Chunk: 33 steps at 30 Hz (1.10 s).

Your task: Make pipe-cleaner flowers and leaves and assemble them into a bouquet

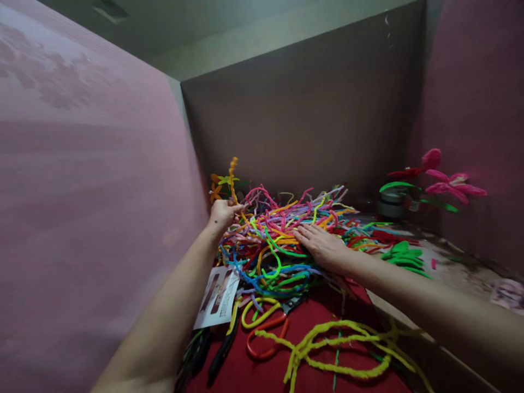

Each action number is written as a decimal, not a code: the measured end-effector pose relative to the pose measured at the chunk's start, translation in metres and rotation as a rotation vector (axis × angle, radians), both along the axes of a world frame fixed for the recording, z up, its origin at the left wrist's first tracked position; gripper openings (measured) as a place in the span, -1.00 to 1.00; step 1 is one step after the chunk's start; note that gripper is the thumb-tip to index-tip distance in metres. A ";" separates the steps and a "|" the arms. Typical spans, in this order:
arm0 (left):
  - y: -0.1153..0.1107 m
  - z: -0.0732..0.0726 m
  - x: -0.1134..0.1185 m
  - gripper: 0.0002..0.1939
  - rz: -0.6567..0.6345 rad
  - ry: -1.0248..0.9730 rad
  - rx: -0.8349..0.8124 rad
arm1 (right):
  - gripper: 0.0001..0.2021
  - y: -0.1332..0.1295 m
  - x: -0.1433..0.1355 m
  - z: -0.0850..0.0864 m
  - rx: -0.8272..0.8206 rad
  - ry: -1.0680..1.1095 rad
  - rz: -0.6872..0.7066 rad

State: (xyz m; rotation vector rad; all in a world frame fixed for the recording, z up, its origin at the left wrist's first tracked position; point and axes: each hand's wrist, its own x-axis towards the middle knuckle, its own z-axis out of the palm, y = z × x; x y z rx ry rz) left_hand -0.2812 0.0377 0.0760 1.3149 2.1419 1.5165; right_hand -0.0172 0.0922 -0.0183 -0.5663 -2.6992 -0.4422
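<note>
A large tangled heap of pipe cleaners (282,218) in pink, orange, green, blue, purple and red fills the middle of the surface. At its left edge my left hand (224,214) is closed, pinching an orange pipe cleaner (233,177) whose crinkled end stands up above the fist. My right hand (323,245) lies palm down on the heap with fingers stretched out. It presses on the strands and grips none that I can see. Below the heap lie scissors (262,356) with one yellow and one red handle, their blades partly under the strands.
Looped yellow pipe cleaners (347,326) lie on the red surface (323,305) in front. At left are a printed card (216,300) and a black-handled tool (223,349). Pink pipe-cleaner flowers (454,185), green leaves (403,256) and a grey container (393,204) stand right. Orange flowers (215,192) sit behind.
</note>
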 end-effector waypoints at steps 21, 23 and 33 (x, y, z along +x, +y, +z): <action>-0.139 -0.070 0.168 -0.80 -0.729 1.360 0.105 | -0.56 0.018 0.045 0.021 -0.284 0.169 0.183; -0.137 -0.069 0.168 -0.79 -0.702 1.380 0.088 | -0.56 0.012 0.050 0.023 -0.261 0.123 0.167; -0.129 0.026 0.128 -0.82 -0.061 1.361 0.370 | -0.47 0.005 0.040 0.020 -0.284 0.144 0.055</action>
